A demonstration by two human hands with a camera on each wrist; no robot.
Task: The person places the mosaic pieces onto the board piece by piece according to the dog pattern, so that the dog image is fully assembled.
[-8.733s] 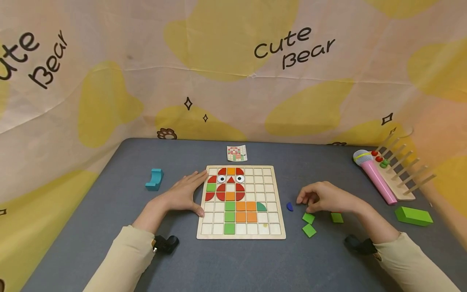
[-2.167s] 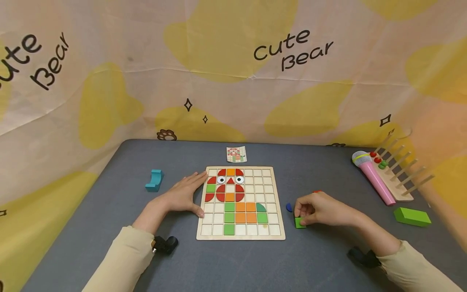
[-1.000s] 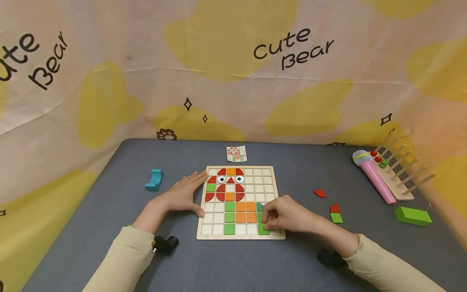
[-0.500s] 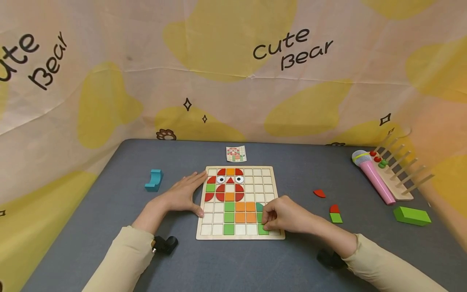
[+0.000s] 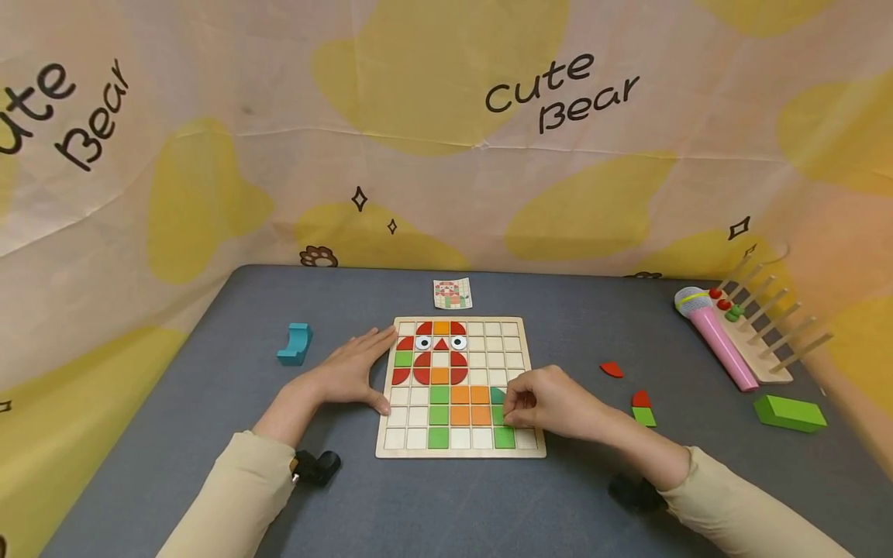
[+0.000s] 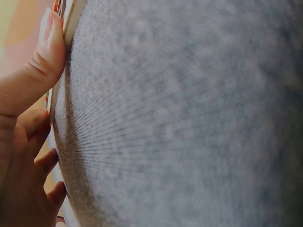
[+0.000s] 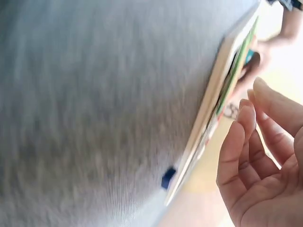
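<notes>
A square wooden grid board [image 5: 460,454] bears coloured tiles forming a figure with two eyes. My left hand [image 5: 349,374] rests along its left edge, fingers spread; in the left wrist view the thumb [image 6: 49,49] lies over the rim. My right hand [image 5: 558,403] hovers over the board's right side with loosely curled fingers. Nothing shows between its thumb and fingertips in the right wrist view. Just below them, a green square tile [image 5: 504,439] lies flat in a bottom-row cell. A blue piece [image 7: 168,177] sits beside the board, hidden behind the hand in the head view.
Two red quarter-round tiles, one apart [image 5: 611,370] and one [image 5: 640,399] against a green square [image 5: 644,417], lie right of the board. A pattern card [image 5: 453,294] lies behind it. Around are a teal block [image 5: 296,345], pink microphone [image 5: 722,345], peg rack [image 5: 767,349] and green block [image 5: 791,413].
Two green squares from the table now lie in the board's right-hand column. My right hand carried the latest one leftward, let go and rose slightly. My left hand has stayed put.
</notes>
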